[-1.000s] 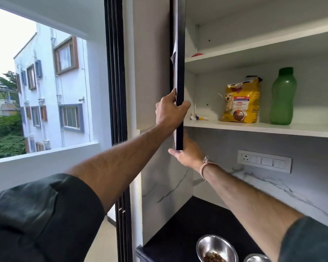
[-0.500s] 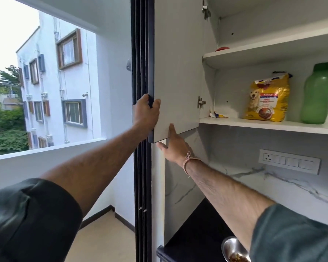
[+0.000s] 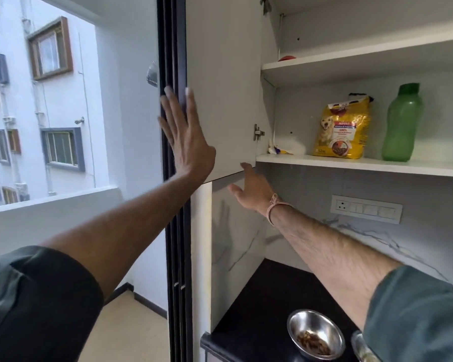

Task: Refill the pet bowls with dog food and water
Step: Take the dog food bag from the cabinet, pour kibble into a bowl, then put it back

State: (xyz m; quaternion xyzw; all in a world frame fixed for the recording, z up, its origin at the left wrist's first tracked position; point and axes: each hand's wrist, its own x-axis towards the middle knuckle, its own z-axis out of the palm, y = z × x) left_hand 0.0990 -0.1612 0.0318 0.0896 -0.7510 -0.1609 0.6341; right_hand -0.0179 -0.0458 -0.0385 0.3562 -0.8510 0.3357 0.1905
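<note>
Cabinet door [image 3: 224, 87] now swung fully open, left hand [image 3: 186, 142] spread flat off its edge, right hand [image 3: 251, 192] open below it, dog food bag [image 3: 341, 129] reachable inside!

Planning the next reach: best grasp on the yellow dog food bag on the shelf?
Probably take the dog food bag around its upper body, just under the folded top, coming straight in from the front with the right hand. It stands upright facing out, the cabinet door is swung wide, and the green bottle stands apart on its right, leaving room for fingers either side.
</note>
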